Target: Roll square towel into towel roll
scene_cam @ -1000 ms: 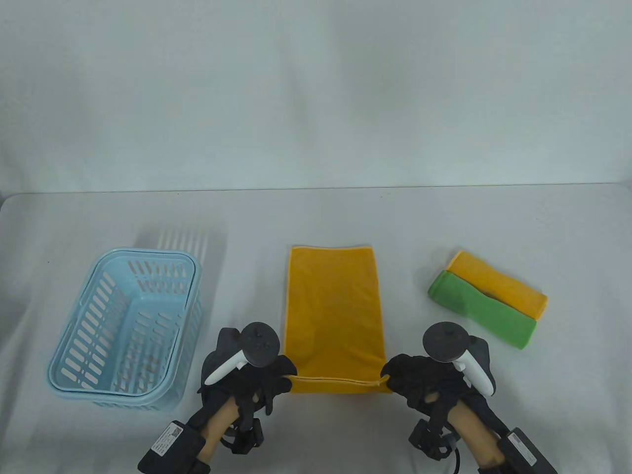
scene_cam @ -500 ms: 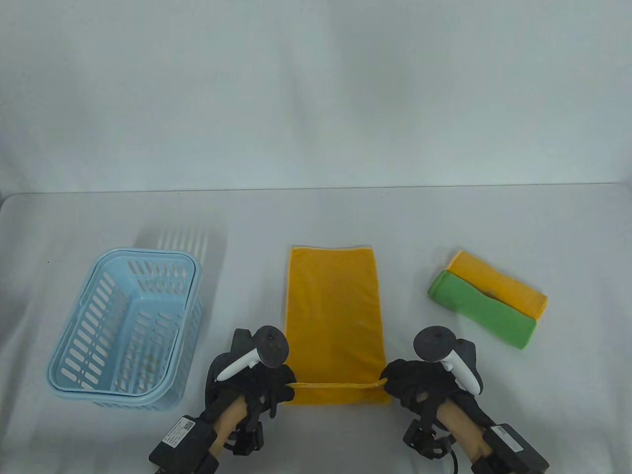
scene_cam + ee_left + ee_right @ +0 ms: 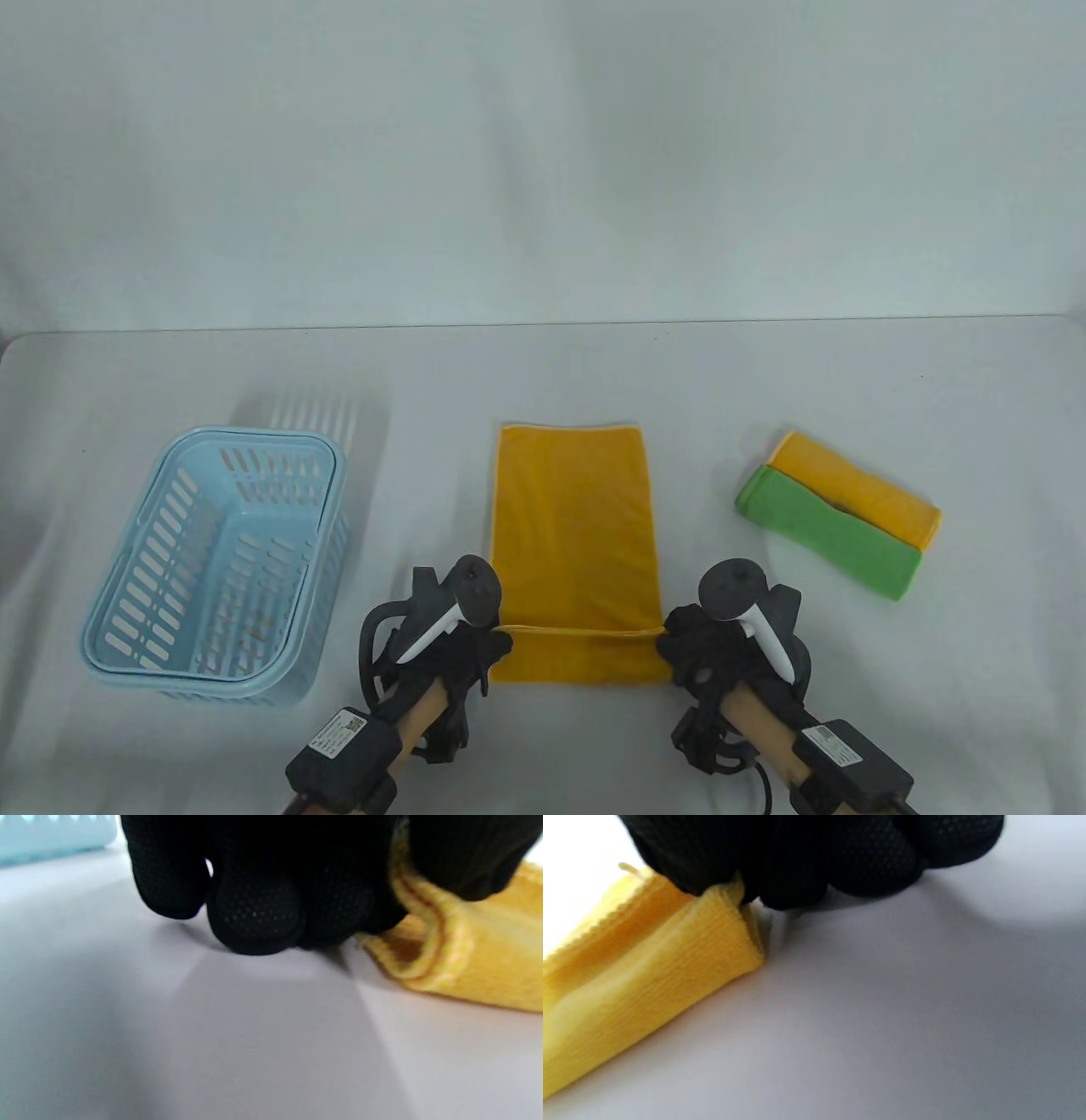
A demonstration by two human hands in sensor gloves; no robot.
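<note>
A yellow towel [image 3: 573, 526], folded into a long strip, lies on the table's middle and runs away from me. Its near end is turned over onto itself into a flat fold [image 3: 581, 655]. My left hand [image 3: 475, 649] pinches the left end of that fold, seen close up in the left wrist view as a yellow towel [image 3: 458, 955] under black fingers [image 3: 254, 908]. My right hand [image 3: 683, 649] pinches the right end; the right wrist view has the yellow towel [image 3: 645, 984] under gloved fingers [image 3: 797, 861].
A light blue slotted basket [image 3: 212, 560] stands to the left of my left hand. At the right lie a folded green towel [image 3: 827, 533] and a folded yellow towel [image 3: 857, 488] side by side. The table's far edge runs across mid-view.
Both hands have moved away from me, carrying the towel's near edge over the strip. The turned-over fold has grown wider.
</note>
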